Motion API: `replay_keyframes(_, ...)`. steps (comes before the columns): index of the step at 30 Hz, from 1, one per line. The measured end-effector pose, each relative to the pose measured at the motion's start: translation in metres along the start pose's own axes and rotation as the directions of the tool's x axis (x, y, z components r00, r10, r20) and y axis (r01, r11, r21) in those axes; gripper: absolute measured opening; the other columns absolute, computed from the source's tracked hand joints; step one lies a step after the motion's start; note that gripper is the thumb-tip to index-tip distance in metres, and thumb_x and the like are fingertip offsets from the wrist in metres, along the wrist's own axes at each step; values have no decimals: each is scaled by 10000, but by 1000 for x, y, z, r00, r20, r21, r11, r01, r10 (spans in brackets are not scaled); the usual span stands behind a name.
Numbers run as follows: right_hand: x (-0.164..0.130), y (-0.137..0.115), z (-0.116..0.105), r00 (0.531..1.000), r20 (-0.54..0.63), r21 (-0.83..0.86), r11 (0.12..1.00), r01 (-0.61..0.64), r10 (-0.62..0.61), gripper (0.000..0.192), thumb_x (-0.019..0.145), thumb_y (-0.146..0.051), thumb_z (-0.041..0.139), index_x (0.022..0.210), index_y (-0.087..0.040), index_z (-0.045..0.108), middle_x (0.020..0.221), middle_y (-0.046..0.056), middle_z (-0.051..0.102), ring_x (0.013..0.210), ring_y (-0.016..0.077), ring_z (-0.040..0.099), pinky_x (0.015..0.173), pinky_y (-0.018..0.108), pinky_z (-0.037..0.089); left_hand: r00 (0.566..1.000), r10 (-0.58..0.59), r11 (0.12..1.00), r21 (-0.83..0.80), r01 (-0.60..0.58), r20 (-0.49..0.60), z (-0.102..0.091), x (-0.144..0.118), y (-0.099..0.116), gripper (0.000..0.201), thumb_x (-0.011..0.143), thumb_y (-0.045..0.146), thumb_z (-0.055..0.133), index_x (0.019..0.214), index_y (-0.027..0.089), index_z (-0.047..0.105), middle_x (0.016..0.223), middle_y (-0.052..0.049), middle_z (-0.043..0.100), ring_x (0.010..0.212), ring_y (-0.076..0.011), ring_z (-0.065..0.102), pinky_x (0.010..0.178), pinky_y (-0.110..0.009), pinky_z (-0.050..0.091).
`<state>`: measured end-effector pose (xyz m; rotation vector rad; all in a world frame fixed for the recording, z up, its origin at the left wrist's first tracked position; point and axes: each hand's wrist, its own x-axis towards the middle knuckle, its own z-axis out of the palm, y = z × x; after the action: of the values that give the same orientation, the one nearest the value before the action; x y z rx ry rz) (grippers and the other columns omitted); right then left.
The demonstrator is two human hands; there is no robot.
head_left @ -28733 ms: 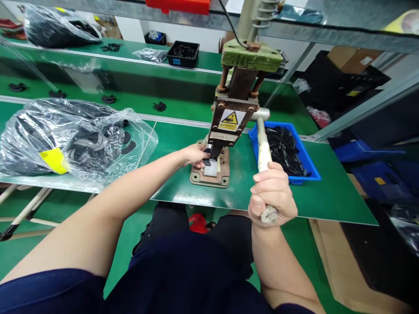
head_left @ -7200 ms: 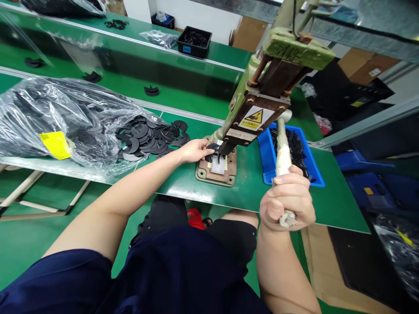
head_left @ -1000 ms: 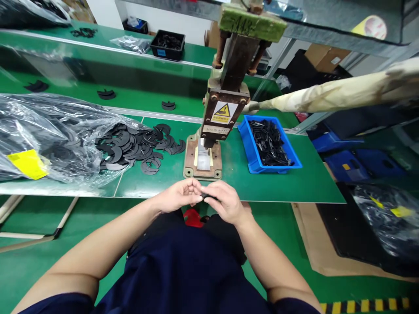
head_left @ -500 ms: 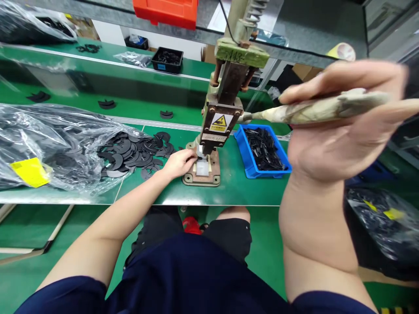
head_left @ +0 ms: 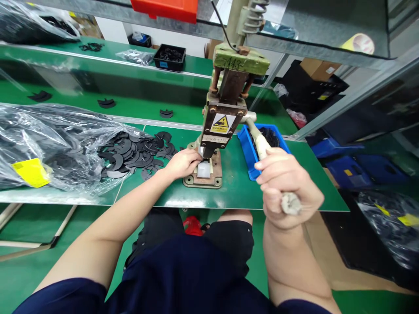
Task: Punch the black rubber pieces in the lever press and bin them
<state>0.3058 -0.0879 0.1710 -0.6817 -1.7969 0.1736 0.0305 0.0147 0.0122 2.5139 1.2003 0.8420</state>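
Note:
A hand-operated press (head_left: pixel 233 85) stands upright on the green bench, with a warning label on its ram housing. Its long lever (head_left: pixel 259 138), pale and wrapped, points down towards me on the right. My right hand (head_left: pixel 290 185) is closed around the lever's end. At the press base (head_left: pixel 214 179), my left hand (head_left: pixel 183 163) has its fingers pinched together beside the lowered punch and a whitish block (head_left: pixel 204 169). Whatever those fingertips hold is hidden. Dark crescent-shaped pieces (head_left: pixel 131 152) lie in a heap left of that hand.
A clear plastic bag (head_left: pixel 65 144) with a yellow label lies open behind the heap. Right of the press is a blue bin (head_left: pixel 248 152) of black parts, partly behind the lever. A black tray (head_left: pixel 169 57) and a red bin (head_left: pixel 165 8) are farther back.
My right hand has swung the lever down and towards me, its fingers now wrapped around it. The punch sits slightly lower. My left hand has stayed at the press base.

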Motion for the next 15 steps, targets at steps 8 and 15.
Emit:
replay_keyframes(8, -47, 23, 14, 997, -41, 28, 997, 71, -70, 138, 883, -301, 692, 771, -299, 613, 735, -34, 686, 881, 233, 738, 1149, 679, 533, 995, -68, 996, -64, 64, -68, 8, -3, 2, 225, 1071, 246, 516, 1077, 190, 733, 1121, -106, 774, 1104, -237, 717, 1008, -387, 568)
replay_keyframes(15, -24, 11, 2, 999, 16, 11, 999, 37, -37, 148, 879, -322, 691, 754, -315, 612, 717, -36, 677, 857, 222, 738, 1146, 622, 565, 999, -30, 998, -64, 27, -42, 6, -2, -2, 246, 1083, 254, 487, 1090, 191, 724, 1114, -117, 758, 1090, -240, 715, 998, -392, 574)
